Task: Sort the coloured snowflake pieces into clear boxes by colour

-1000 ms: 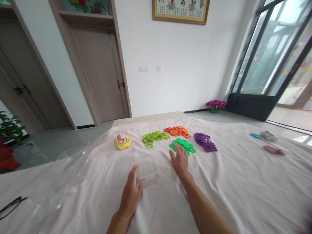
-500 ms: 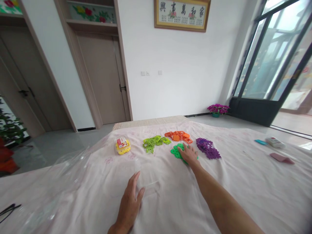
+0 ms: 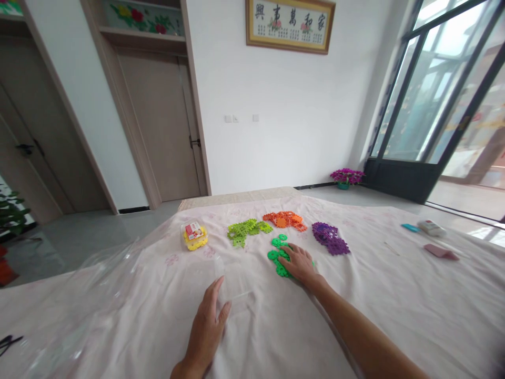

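Note:
My right hand (image 3: 300,263) lies flat, fingers spread, on a pile of bright green plastic snowflake pieces (image 3: 278,253) on the pink bedsheet (image 3: 374,295). Beyond it lie a lime green pile (image 3: 245,230), an orange pile (image 3: 284,219) and a purple pile (image 3: 330,238). A clear empty plastic box (image 3: 235,284) stands near me, and my left hand (image 3: 207,329) rests open against its left side. A clear box of yellow pieces with a red label (image 3: 193,235) sits further left.
Clear plastic wrap (image 3: 79,295) lies crumpled on the left of the bed. At the right edge lie a white pack (image 3: 431,227), a teal item (image 3: 411,228) and a dark red item (image 3: 440,251). A black object (image 3: 8,343) lies at far left.
My right hand reached out onto the bright green pile, then dragged it toward me; the pieces now lie closer and more scattered. My left hand stayed by the clear box.

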Demonstrator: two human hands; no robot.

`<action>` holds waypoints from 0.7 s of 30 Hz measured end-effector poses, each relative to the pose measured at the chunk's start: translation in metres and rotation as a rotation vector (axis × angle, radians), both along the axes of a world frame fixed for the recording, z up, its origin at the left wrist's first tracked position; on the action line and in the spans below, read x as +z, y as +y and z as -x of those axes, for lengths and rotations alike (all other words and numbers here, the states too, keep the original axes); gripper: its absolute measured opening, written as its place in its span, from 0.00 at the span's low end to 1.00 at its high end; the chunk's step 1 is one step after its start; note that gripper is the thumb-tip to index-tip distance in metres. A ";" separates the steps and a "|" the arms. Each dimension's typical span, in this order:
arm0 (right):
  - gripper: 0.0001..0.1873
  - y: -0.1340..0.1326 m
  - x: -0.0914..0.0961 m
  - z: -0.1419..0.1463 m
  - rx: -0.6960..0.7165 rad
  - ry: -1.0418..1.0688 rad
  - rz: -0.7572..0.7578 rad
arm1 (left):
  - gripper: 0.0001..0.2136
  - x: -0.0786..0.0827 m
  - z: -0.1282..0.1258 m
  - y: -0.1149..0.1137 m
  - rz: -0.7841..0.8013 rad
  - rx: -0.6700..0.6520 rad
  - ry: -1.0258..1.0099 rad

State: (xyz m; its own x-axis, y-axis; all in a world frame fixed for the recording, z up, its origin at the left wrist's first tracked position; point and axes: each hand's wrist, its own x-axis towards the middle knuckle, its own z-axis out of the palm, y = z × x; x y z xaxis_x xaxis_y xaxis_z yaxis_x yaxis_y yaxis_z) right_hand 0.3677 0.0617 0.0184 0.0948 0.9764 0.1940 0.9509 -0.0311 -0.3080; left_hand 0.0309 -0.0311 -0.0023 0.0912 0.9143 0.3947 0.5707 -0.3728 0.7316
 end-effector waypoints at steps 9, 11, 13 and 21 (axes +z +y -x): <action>0.28 0.011 0.009 -0.007 -0.061 0.126 -0.049 | 0.22 0.002 -0.001 -0.001 0.009 0.002 -0.020; 0.29 0.034 0.015 -0.011 -0.131 0.098 -0.012 | 0.23 0.001 0.000 -0.001 0.015 0.002 -0.009; 0.30 0.055 0.020 -0.010 -0.116 0.081 0.009 | 0.23 0.000 0.000 -0.001 0.021 0.004 0.002; 0.20 0.059 0.016 0.015 0.144 0.088 0.111 | 0.23 0.003 0.000 -0.001 0.010 0.006 -0.006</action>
State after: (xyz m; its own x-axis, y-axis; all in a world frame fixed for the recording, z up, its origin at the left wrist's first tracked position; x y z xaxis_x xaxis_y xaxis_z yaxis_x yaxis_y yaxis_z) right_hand 0.3530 0.1205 0.0348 -0.0354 0.9961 0.0814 0.9176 0.0646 -0.3922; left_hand 0.0305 -0.0326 0.0005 0.0828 0.9186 0.3864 0.5684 -0.3621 0.7388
